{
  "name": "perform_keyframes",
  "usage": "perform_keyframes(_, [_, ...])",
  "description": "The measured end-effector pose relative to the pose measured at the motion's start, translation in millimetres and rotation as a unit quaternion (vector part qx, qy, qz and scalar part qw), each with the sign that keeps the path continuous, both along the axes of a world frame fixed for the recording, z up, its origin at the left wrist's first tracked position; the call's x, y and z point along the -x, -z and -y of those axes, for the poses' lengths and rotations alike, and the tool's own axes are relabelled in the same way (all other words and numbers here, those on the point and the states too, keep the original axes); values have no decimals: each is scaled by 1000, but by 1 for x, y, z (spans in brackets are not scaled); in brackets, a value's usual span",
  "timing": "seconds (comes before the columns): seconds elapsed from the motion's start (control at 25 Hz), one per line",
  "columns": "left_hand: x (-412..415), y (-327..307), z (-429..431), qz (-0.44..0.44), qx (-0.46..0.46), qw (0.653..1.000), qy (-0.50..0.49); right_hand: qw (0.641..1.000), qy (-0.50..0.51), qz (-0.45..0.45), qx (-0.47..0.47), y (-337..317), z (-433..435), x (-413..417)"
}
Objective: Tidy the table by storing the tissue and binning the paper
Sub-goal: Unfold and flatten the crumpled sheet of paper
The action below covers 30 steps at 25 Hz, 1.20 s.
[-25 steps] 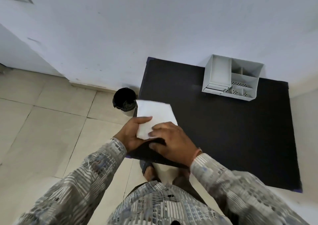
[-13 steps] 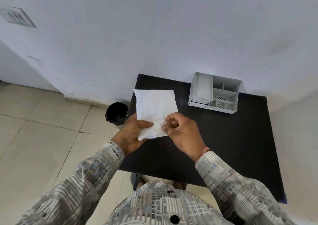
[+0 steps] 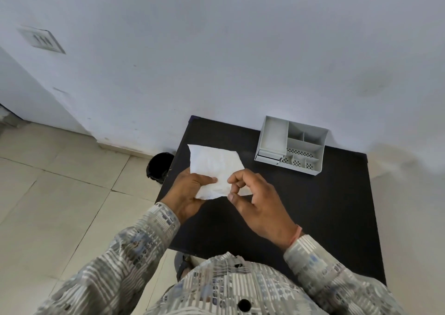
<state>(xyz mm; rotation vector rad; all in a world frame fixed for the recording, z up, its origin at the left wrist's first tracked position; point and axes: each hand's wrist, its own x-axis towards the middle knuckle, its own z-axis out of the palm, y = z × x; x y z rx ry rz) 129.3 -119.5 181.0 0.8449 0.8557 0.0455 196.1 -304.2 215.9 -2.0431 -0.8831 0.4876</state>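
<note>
A white square tissue (image 3: 215, 168) is held up over the left part of the black table (image 3: 325, 206). My left hand (image 3: 190, 194) grips its lower left corner with the thumb on top. My right hand (image 3: 255, 201) pinches its lower right edge between thumb and forefinger. A grey compartment organizer (image 3: 274, 139) stands at the back of the table, to the right of the tissue. A black round bin (image 3: 159, 165) sits on the floor by the table's left edge. No separate piece of paper is in view.
A white wall runs right behind the table. Beige floor tiles (image 3: 60, 194) lie to the left. A sandalled foot (image 3: 183, 264) shows under the table's near edge.
The tissue has been lifted off the table's left front edge and held up in both hands. The view has tilted up, showing more wall.
</note>
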Motion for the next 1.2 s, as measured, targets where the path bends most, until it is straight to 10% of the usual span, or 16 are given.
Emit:
perform_keyframes(0.16, [-6, -10, 13, -8, -12, 1000, 1, 980, -66, 118, 148, 2, 11, -17])
perform_keyframes(0.32, [-4, -14, 32, 15, 37, 998, -50, 987, -32, 157, 19, 4, 7, -34])
perform_keyframes(0.4, [3, -5, 30, 26, 75, 992, -93, 992, 62, -72, -85, 4, 5, -44])
perform_keyframes(0.52, [19, 3, 32, 86, 95, 990, -60, 838, 115, -487, -217, 8, 10, -49])
perform_keyframes(0.72, [42, 25, 10, -56, -134, 989, 2, 969, 183, -165, -14, 57, 17, -45])
perform_keyframes(0.84, [47, 32, -15, -126, -259, 956, 57, 964, 170, -195, -63, 65, 15, -32])
perform_keyframes(0.88, [46, 33, -22, -131, -277, 949, 78, 924, 172, -325, -110, 64, 10, -28])
perform_keyframes(0.96, [42, 38, -38, -122, -260, 950, 120, 720, 193, -637, -196, 72, 1, -21])
perform_keyframes(1.04, [37, 43, -52, -110, -226, 952, 174, 634, 234, -713, -185, 99, -3, -20])
perform_keyframes(1.2, [29, 60, -75, -100, -171, 943, 266, 810, 250, -529, -17, 145, -23, -6])
